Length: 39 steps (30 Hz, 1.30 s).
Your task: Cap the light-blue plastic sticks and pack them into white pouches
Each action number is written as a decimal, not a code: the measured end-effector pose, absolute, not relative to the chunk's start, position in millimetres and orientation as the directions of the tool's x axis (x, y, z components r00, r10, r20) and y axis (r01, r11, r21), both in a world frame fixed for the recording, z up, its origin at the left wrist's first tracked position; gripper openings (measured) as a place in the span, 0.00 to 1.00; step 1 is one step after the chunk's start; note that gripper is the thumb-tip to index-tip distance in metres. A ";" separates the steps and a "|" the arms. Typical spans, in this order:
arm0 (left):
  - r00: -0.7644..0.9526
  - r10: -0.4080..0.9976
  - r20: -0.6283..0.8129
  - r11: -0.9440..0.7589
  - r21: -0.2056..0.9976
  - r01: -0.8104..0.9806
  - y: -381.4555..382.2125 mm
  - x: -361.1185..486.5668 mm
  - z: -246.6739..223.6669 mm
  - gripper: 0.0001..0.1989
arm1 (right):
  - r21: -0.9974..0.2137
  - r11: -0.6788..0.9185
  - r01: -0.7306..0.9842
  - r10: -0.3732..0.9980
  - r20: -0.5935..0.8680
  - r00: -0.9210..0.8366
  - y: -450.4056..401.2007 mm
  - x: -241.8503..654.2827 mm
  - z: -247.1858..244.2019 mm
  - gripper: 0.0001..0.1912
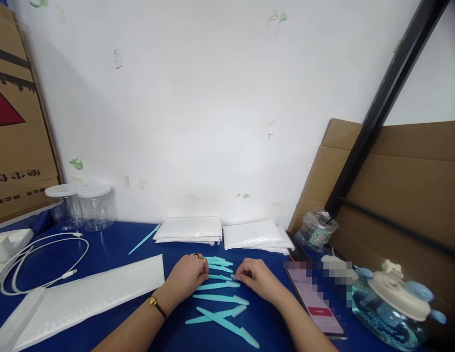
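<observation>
Turquoise eyebrow razors [222, 298] lie in a loose column down the middle of the blue table, the two nearest crossing each other. My left hand [192, 275] is closed, its fingertips pinched at the left end of one eyebrow razor [220, 277]. At that razor's other end, by the pale blade cover, the fingers of my right hand [253, 277] are pinched together. Just beyond, several more razors [220, 264] lie close together, partly hidden by my left hand. A single razor [144, 239] rests apart at the back left.
White padded mailers [188, 228] and another mailer stack [252, 234] stand against the wall. One long mailer [98, 298] lies left, near a white cable [47, 237] and clear jars [97, 210]. A phone [315, 303] and a transparent kettle-shaped bottle [392, 308] are on the right.
</observation>
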<state>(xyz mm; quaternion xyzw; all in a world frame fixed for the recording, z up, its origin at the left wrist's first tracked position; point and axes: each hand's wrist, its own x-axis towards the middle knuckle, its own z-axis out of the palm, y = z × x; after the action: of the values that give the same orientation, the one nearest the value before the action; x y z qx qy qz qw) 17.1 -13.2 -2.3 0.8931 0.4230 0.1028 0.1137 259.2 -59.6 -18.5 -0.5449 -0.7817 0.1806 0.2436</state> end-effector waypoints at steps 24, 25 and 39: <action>0.644 0.762 0.068 -0.622 0.350 0.700 -22.6 26.8 -6.0 0.05 | -0.582 0.386 0.716 0.919 0.172 -0.356 -63.7 248.1 -13.2 0.07; 0.638 0.768 0.061 -0.610 0.372 0.700 -21.7 25.7 -5.7 0.06 | -0.592 0.376 0.713 0.924 0.179 -0.338 -63.1 254.4 -12.3 0.07; 0.573 0.803 0.163 -0.591 0.334 0.734 1.9 13.7 -16.9 0.04 | -0.468 0.226 0.854 0.969 0.200 -0.146 -57.0 290.4 -19.4 0.06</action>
<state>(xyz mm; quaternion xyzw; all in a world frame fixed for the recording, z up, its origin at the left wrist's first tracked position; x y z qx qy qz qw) 13.7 1.9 -16.9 0.8792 0.4370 0.1503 0.1155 290.4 -57.0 -19.4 -0.6100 -0.7471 0.1225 0.2339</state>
